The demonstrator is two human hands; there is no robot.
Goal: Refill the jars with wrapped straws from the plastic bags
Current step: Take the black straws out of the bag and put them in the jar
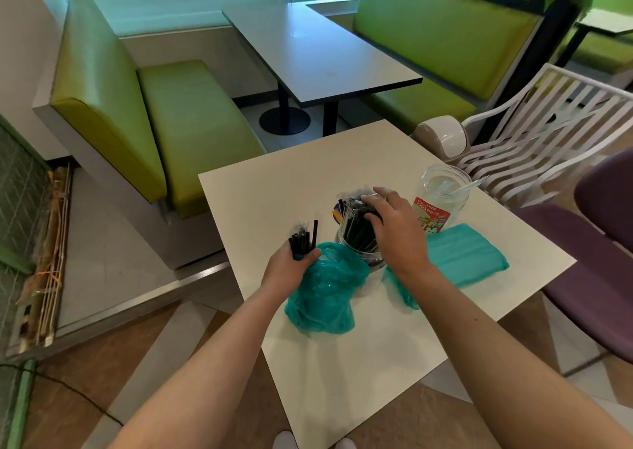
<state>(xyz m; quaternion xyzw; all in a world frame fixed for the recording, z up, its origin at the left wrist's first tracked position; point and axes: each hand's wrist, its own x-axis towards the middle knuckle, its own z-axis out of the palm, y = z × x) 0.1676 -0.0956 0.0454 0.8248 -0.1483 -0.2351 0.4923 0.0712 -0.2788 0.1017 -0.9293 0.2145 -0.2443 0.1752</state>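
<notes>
A clear jar [361, 255] stands mid-table, packed with black wrapped straws [356, 226]. My right hand [394, 226] rests on top of these straws, fingers curled over their upper ends. My left hand [291, 267] grips a small bundle of black wrapped straws [303, 238] upright, just left of the jar and above a crumpled teal plastic bag [325, 287]. A second clear jar [440, 202] with a red label stands at the right, holding a few clear straws. A second teal bag [462, 256] lies flat beside it, partly under my right forearm.
The white square table [359, 363] has its near corner toward me. A white slatted chair [534, 143] and a purple seat [589, 277] stand to the right. Green benches and a grey table [318, 51] lie beyond. Bamboo sticks lean at the left wall.
</notes>
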